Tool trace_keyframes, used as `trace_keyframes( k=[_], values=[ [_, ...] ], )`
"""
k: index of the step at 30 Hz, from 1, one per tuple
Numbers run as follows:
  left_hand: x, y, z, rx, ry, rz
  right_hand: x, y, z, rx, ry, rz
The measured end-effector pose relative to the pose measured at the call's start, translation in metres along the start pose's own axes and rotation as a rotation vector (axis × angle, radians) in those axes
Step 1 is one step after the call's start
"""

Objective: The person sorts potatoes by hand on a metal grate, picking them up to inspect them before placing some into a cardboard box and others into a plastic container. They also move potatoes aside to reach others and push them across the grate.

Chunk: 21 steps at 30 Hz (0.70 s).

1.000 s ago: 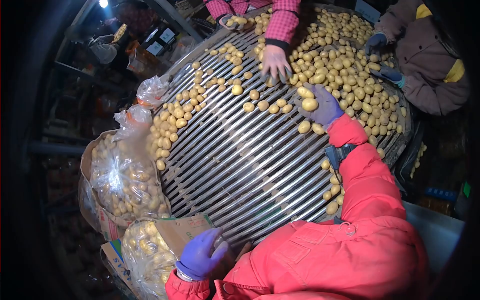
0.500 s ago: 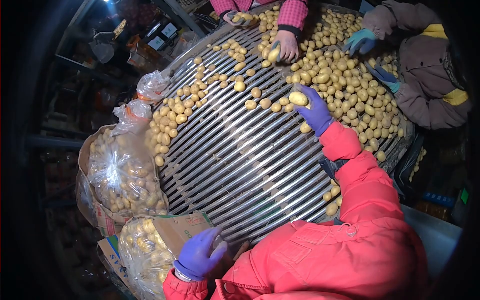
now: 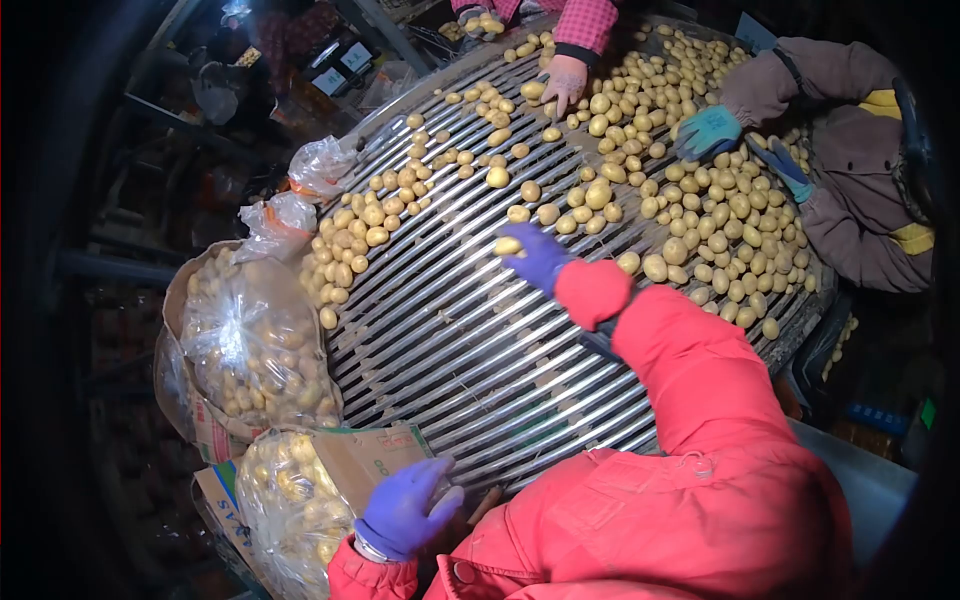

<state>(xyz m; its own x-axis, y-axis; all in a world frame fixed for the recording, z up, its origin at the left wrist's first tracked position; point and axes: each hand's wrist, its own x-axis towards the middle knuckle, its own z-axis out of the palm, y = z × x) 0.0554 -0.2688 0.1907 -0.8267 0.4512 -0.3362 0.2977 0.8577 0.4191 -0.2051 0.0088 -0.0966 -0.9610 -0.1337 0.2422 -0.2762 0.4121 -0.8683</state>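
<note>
My right hand, in a purple glove on a red sleeve, is closed on one small yellow potato above the bare metal bars of the round sorting table. My left hand, also gloved in purple, rests with fingers spread at the table's near edge, against the cardboard flap of a box lined with a clear bag of potatoes. Many loose potatoes cover the far right of the table.
A second bagged box of potatoes stands at the left rim, with tied bags behind it. Across the table, a person's bare hand in a checked sleeve and another person's teal-gloved hand touch potatoes.
My right hand has drawn back left and toward me from the potato pile, carrying one potato. My left hand has stayed put. The other people's hands have shifted among the potatoes.
</note>
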Motion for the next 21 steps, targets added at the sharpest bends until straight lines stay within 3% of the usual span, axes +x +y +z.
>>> trace_keyframes(
  k=[3,5,9,14,16,21],
  values=[
    [0.0,-0.001,0.001,-0.014,0.043,-0.011,0.026,-0.001,0.039,-0.412,-0.082,-0.358],
    [0.002,0.0,-0.002,-0.021,0.028,-0.023,0.043,0.009,0.046,-0.771,-0.235,-0.36],
    [0.004,-0.001,-0.003,-0.067,0.024,-0.017,0.056,0.064,0.028,-0.897,-0.011,-0.439],
    [0.006,0.0,-0.004,-0.104,-0.004,-0.046,0.057,0.074,-0.054,-1.205,-0.073,-0.197],
    [0.006,0.0,-0.004,-0.096,-0.02,-0.056,0.059,0.082,-0.087,-1.135,-0.04,0.001],
    [0.002,-0.002,0.0,-0.075,-0.01,-0.06,0.038,0.091,-0.135,-1.217,0.163,0.014]
  ],
)
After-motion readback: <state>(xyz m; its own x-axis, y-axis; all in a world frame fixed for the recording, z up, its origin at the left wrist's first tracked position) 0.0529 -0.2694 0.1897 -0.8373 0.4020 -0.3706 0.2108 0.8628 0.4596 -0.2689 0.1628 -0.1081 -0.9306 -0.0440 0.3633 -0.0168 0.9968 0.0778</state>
